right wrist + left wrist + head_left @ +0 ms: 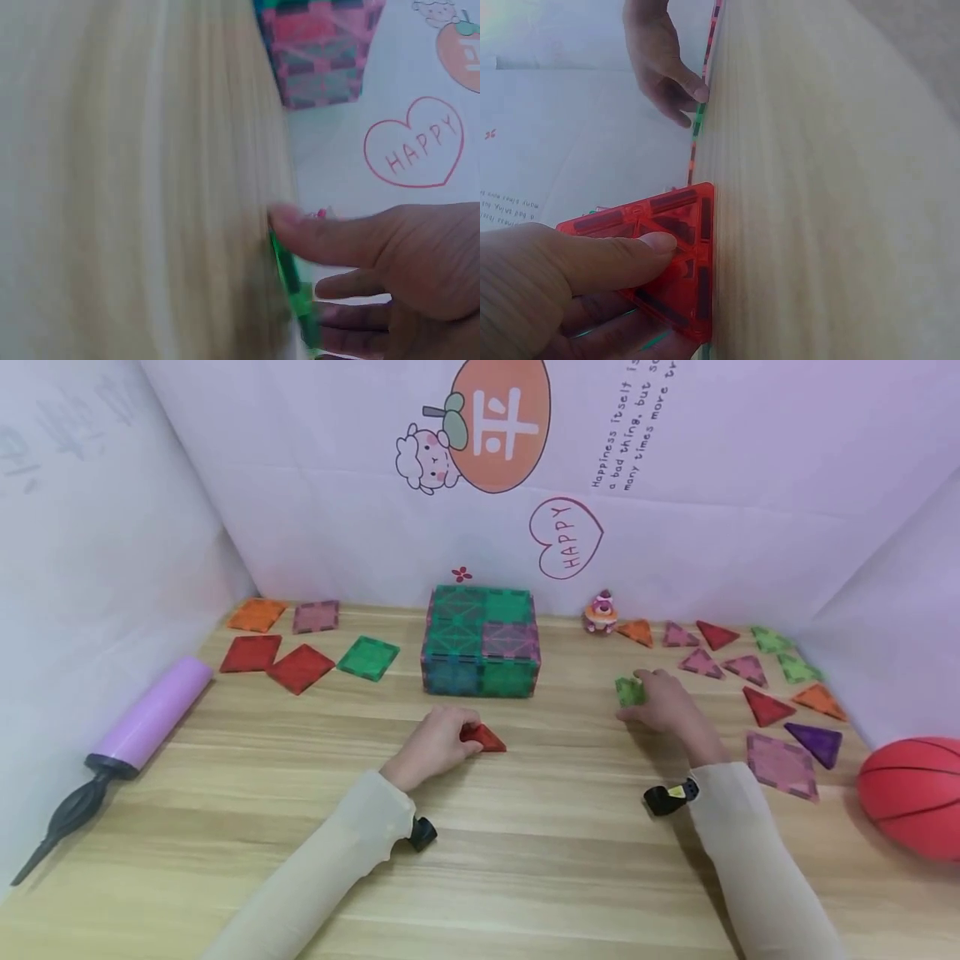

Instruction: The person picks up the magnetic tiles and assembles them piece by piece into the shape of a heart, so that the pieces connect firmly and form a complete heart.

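My left hand point(435, 745) pinches a red triangular magnetic tile point(487, 739) near the middle of the table. In the left wrist view the thumb lies across the face of this tile, which stands on edge on the wood. Farther right, my right hand point(670, 706) holds a light green magnetic tile point(628, 692) between thumb and fingers. The right wrist view shows this tile edge-on and blurred, so its full shape is hidden. Behind and between the hands stands a box built of green, blue and pink magnetic tiles point(480, 643).
Red, orange, pink and green square tiles lie at left, among them a green one point(368, 657). Several triangles and a pink square point(782, 765) lie at right. A purple pump point(153, 714), a red ball point(911, 797) and a small pink figurine point(601, 612) stand around.
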Tool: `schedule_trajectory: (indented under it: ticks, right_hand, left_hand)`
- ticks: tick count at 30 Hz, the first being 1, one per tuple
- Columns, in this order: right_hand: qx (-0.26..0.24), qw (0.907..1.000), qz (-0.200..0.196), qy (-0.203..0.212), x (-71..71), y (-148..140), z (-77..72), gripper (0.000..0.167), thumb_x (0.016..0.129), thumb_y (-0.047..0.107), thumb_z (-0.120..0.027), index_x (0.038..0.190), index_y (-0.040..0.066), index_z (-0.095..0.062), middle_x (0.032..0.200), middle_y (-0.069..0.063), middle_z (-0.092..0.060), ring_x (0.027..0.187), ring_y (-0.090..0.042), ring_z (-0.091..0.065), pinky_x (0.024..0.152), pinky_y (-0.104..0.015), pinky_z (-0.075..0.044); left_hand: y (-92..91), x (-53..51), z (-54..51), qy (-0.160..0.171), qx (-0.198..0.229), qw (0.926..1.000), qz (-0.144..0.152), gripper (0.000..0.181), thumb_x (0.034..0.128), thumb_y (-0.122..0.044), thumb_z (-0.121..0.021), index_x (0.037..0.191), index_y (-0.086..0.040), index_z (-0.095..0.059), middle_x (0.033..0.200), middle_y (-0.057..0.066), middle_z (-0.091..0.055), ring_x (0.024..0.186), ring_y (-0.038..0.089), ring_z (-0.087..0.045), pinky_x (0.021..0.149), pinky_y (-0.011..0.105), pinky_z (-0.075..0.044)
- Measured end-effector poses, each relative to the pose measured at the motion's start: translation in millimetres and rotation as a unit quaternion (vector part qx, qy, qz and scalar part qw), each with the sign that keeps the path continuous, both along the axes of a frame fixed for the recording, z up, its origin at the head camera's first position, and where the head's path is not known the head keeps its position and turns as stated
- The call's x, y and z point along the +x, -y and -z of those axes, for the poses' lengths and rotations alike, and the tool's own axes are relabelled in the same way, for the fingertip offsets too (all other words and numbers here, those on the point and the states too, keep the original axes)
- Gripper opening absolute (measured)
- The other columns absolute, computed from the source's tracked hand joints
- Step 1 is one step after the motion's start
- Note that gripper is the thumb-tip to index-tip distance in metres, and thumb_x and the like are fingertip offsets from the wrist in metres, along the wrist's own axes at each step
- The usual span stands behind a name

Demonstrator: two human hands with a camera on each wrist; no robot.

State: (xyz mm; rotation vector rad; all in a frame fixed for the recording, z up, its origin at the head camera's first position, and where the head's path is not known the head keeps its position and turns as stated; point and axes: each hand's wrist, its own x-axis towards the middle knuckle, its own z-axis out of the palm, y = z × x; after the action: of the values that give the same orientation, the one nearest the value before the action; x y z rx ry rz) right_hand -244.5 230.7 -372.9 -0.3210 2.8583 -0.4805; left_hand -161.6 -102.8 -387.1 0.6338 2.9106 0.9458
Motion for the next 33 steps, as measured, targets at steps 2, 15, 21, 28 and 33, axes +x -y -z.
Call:
schedule_trajectory:
  ticks: [2, 15, 21, 28, 33]
  right_hand:
    - [-0.025, 0.9996, 0.015, 0.004, 2.1, 5.2, -1.7, 0.079, 0.082, 0.028, -0.074, 0.137, -0.014, -0.035, 0.129, -0.039, -0.037, 0.108, -0.046, -0.044, 0.094, -0.059, -0.040]
    - [-0.128, 0.9839, -0.092, -0.085, 33.6, 69.6, -22.0, 0.020, 0.084, 0.002, -0.068, 0.103, -0.001, -0.065, 0.097, -0.017, -0.067, 0.087, -0.028, -0.060, 0.080, -0.046, -0.049]
    - [-0.150, 0.9740, -0.155, -0.070, 55.4, 116.7, -25.2, 0.018, 0.084, 0.005, -0.070, 0.101, 0.005, -0.070, 0.095, -0.009, -0.070, 0.087, -0.022, -0.063, 0.080, -0.041, -0.053]
    - [-0.155, 0.9665, -0.189, -0.078, 64.4, 142.0, -15.3, 0.012, 0.080, 0.002, -0.071, 0.091, 0.007, -0.071, 0.086, -0.005, -0.070, 0.082, -0.017, -0.062, 0.076, -0.037, -0.054]
    - [-0.157, 0.9670, -0.180, -0.089, 65.4, 143.5, -12.2, 0.012, 0.080, 0.001, -0.072, 0.091, 0.006, -0.071, 0.087, -0.006, -0.071, 0.083, -0.018, -0.064, 0.076, -0.037, -0.055]
  left_hand:
    - [0.8, 0.0, 0.1, -0.003, 0.002, 1.0000, -0.004, 0.015, 0.0810, -0.010, -0.075, 0.073, -0.010, -0.062, 0.068, -0.002, -0.056, 0.063, 0.013, -0.042, 0.060, 0.023, -0.037]
    - [4.7, 2.2, 1.0, -0.010, 0.013, 0.9998, -0.006, 0.015, 0.0805, -0.009, -0.075, 0.072, -0.008, -0.063, 0.067, -0.001, -0.056, 0.062, 0.013, -0.041, 0.060, 0.023, -0.036]
    - [3.5, -0.4, 0.7, -0.011, 0.009, 0.9999, 0.000, 0.014, 0.0806, -0.010, -0.075, 0.073, -0.009, -0.064, 0.067, -0.002, -0.057, 0.061, 0.012, -0.040, 0.059, 0.022, -0.035]
    - [-0.2, -0.8, -0.7, -0.011, 0.012, 0.9998, 0.012, 0.007, 0.0810, -0.009, -0.074, 0.079, -0.008, -0.068, 0.072, 0.001, -0.065, 0.062, 0.010, -0.046, 0.060, 0.022, -0.041]
    - [-0.6, 0.8, -3.5, -0.008, 0.001, 0.9999, 0.010, 0.007, 0.0816, -0.011, -0.074, 0.085, -0.009, -0.068, 0.074, 0.000, -0.064, 0.063, 0.010, -0.048, 0.058, 0.022, -0.041]
